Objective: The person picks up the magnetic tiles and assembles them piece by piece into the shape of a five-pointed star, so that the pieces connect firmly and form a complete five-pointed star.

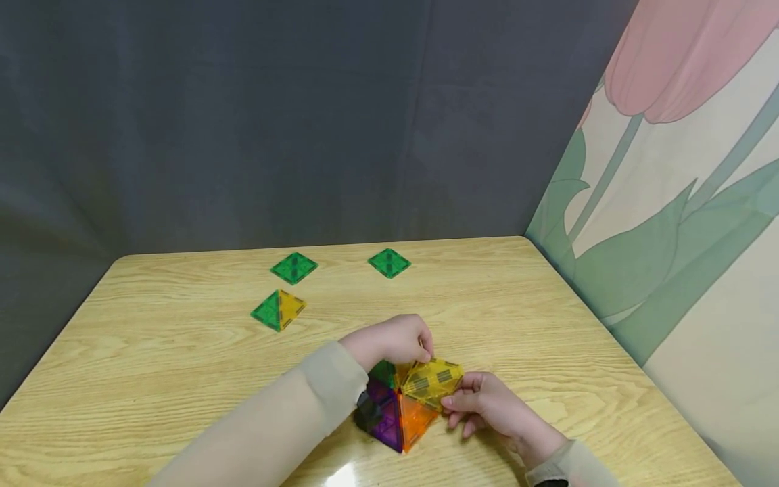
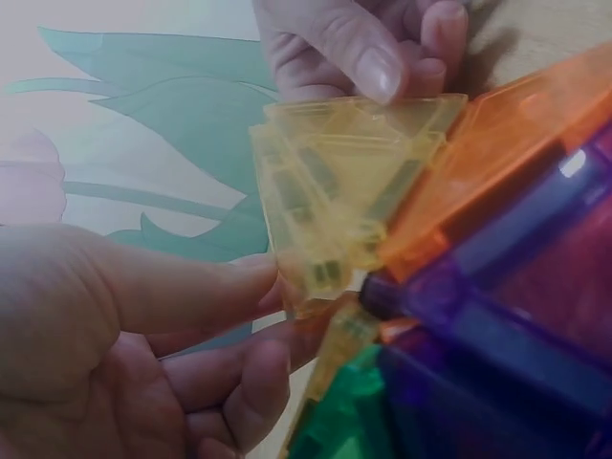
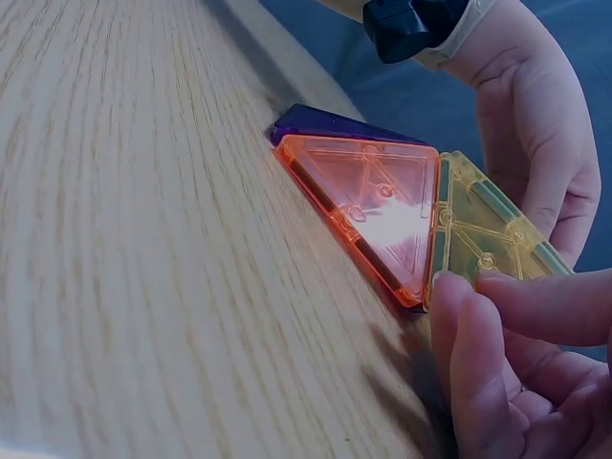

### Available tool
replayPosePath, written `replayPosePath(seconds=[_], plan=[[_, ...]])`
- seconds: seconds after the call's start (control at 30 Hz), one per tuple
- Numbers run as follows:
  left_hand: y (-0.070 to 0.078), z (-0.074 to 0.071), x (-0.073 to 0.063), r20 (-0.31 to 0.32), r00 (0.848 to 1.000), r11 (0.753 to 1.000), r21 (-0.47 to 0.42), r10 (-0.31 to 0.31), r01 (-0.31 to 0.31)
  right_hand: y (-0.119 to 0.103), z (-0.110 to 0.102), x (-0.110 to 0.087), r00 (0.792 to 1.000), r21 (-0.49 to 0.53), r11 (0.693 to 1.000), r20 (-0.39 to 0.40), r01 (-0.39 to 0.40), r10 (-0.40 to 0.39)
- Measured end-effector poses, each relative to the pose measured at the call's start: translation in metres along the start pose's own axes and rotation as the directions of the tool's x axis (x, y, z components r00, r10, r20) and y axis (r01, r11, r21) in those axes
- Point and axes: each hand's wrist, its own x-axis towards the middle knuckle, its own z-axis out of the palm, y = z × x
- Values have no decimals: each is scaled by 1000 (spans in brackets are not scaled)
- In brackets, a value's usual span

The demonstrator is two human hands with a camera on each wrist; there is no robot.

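A: Where are the hands, and what do they hold?

B: Low on the pale tabletop point(image 1: 152, 338). The left hand point(image 1: 398, 340) pinches one edge of a yellow piece point(image 1: 435, 380) between thumb and fingers; the right hand point(image 1: 494, 408) pinches another edge, nearer the right side.

A: Which step does that look like?

B: Seemingly, fitting the yellow piece onto a small faceted model. It touches the orange tile point(image 1: 418, 421) along one edge; orange in turn meets the purple tile point(image 1: 389, 427). A green tile point(image 1: 383, 373) sits partly behind the left sleeve point(image 1: 341, 385).

A: What would the next move call for?

B: I'd judge steady pinches at both edges, a slight tilt to line up the sides, and a light touch, since the model could fold.

A: Materials and shapes?

B: Glossy, see-through tiles, probably plastic, mostly triangles with raised rims and dark strips along their edges. Whether the yellow is one tile or two overlapping, I can't tell. Farther off, two green diamonds point(image 1: 295, 268) and a green-and-yellow pair point(image 1: 278, 310) lie flat on the streaky wood grain.
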Motion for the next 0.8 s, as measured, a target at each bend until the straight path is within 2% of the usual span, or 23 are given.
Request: replayPosePath(seconds=[0.2,0.43,0.57,0.67,0.8], plan=[[-2,3,1,23,999,999,36,-39,38,0,0,3,1000,-6,1000,4,-11,11],[-3,5,2,18,997,995,76,-71,69,-5,0,7,1000,-36,999,-19,-6,6],[-3,5,1,10,996,993,78,-84,83,-8,1,11,1000,-18,1000,-31,4,-4],[-3,2,-3,-21,997,996,48,-69,70,-8,2,13,999,10,1000,-43,-5,5],[-8,-11,-20,-108,994,999,-44,-7,2,-8,1,16,998,11,1000,-65,-21,21]])
